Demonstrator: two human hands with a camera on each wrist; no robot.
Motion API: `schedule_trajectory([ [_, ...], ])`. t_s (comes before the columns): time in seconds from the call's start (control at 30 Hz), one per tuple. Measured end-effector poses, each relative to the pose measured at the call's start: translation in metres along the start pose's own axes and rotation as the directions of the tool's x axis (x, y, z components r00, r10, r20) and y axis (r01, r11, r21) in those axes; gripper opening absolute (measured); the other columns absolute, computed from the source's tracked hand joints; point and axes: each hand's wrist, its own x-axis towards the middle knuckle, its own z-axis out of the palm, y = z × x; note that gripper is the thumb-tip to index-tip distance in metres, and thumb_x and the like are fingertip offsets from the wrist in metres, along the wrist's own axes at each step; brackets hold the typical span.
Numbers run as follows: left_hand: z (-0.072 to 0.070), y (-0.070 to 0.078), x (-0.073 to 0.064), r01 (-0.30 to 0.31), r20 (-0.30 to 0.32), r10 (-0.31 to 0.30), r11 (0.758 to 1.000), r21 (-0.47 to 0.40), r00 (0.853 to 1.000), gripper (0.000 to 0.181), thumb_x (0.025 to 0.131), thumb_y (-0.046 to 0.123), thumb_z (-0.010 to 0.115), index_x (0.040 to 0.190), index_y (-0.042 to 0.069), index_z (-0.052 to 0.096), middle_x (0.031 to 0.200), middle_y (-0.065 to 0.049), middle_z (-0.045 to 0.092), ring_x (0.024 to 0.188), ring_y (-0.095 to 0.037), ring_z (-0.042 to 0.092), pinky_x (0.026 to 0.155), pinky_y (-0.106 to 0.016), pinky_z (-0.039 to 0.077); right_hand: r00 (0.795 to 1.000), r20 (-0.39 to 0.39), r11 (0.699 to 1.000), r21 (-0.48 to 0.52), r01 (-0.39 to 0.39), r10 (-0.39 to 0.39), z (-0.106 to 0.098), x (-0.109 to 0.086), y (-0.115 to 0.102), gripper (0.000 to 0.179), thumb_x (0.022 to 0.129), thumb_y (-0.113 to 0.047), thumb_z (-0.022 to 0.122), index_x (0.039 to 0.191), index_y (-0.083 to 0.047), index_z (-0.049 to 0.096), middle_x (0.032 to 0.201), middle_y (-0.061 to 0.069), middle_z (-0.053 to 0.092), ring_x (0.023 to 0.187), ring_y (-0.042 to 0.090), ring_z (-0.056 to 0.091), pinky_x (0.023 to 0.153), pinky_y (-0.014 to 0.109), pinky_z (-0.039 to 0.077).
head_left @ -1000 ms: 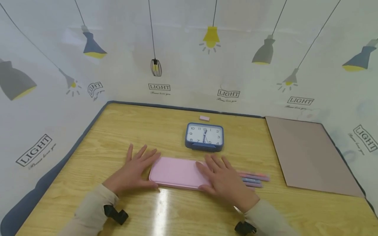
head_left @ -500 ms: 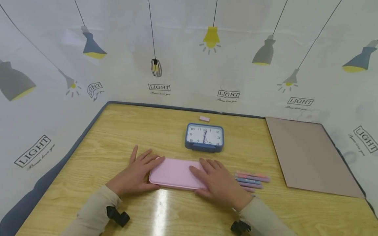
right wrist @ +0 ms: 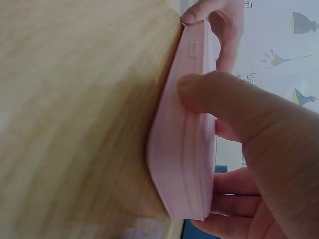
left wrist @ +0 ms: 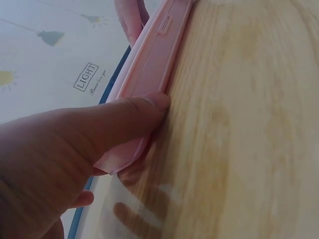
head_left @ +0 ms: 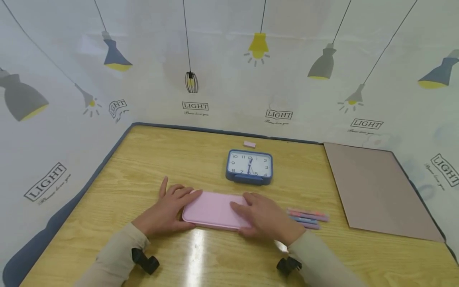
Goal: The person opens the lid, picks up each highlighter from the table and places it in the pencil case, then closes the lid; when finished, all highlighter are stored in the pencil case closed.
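A closed pink pencil case (head_left: 213, 209) is held lengthwise between both hands, flat at the table's middle. My left hand (head_left: 165, 211) grips its left end, thumb on the near side and fingers over the far edge. At the right end, my right hand (head_left: 267, 217) holds it the same way, its index finger on the lid. In the left wrist view the thumb presses the case's side wall (left wrist: 152, 69), which has a small clasp. The right wrist view shows the other thumb on that wall too. Whether the case's underside fully touches the table cannot be told.
Several pens (head_left: 306, 219) in pink, blue and purple lie right of the right hand. Behind the case stands a blue clock (head_left: 250, 166), with a small pink eraser (head_left: 249, 144) beyond it. A flat brownish-pink board (head_left: 380, 191) covers the table's right side.
The right hand has slid left, and its fingers have curled over the case's far edge, uncovering more of the pens. The left hand's fingers have closed more onto the left end.
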Motion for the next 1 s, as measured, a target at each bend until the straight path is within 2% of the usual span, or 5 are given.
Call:
schedule_trajectory([
  [0.37, 0.005, -0.004, 0.0, -0.016, 0.041, 0.017, 0.999, -0.032, 0.999, 0.092, 0.079, 0.06, 0.073, 0.155, 0.025, 0.034, 0.151, -0.008, 0.046, 0.125, -0.033, 0.043, 0.115, -0.067, -0.001, 0.983, 0.185, 0.999, 0.05, 0.002, -0.011, -0.016, 0.012, 0.001, 0.067, 0.085, -0.056, 0.066, 0.143, -0.025, 0.053, 0.117, 0.011, 0.065, 0.093, 0.023, 0.063, 0.085, 0.04, 0.054],
  [0.57, 0.003, -0.004, -0.003, 0.002, 0.076, 0.009, 0.99, -0.14, 0.997, 0.091, 0.081, 0.053, 0.075, 0.156, 0.023, 0.031, 0.153, -0.011, 0.041, 0.135, -0.036, 0.038, 0.119, -0.063, 0.009, 0.985, 0.173, 0.994, 0.112, -0.015, -0.005, -0.015, 0.011, 0.003, 0.069, 0.085, -0.056, 0.064, 0.144, -0.023, 0.052, 0.133, 0.018, 0.061, 0.109, 0.031, 0.065, 0.095, 0.045, 0.053],
  [0.67, 0.003, -0.003, -0.004, 0.018, 0.072, 0.0, 0.966, -0.258, 0.997, 0.095, 0.079, 0.046, 0.079, 0.156, 0.02, 0.029, 0.154, -0.013, 0.037, 0.14, -0.036, 0.034, 0.117, -0.061, 0.022, 0.986, 0.165, 0.983, 0.179, -0.043, 0.013, -0.016, 0.009, 0.005, 0.068, 0.086, -0.055, 0.062, 0.144, -0.022, 0.052, 0.139, 0.019, 0.056, 0.118, 0.034, 0.061, 0.101, 0.047, 0.049],
  [0.83, 0.004, -0.002, -0.005, 0.024, 0.014, -0.02, 0.887, -0.461, 1.0, 0.11, 0.076, 0.039, 0.084, 0.159, 0.018, 0.015, 0.159, -0.013, 0.024, 0.142, -0.035, 0.034, 0.115, -0.058, 0.029, 0.996, 0.091, 0.953, 0.301, -0.037, 0.011, -0.017, 0.004, 0.013, 0.054, 0.092, -0.049, 0.06, 0.138, -0.02, 0.059, 0.139, 0.007, 0.059, 0.127, 0.026, 0.057, 0.108, 0.044, 0.045],
  [1.0, 0.005, -0.001, -0.003, 0.0, -0.064, -0.04, 0.846, -0.533, 0.997, 0.122, 0.075, 0.03, 0.086, 0.16, 0.019, -0.001, 0.161, -0.017, 0.02, 0.14, -0.034, 0.039, 0.116, -0.054, 0.029, 0.996, -0.038, 0.909, 0.412, -0.061, 0.084, -0.021, 0.002, 0.024, 0.035, 0.096, -0.042, 0.06, 0.123, -0.022, 0.069, 0.119, -0.009, 0.069, 0.106, 0.01, 0.064, 0.094, 0.035, 0.054],
])
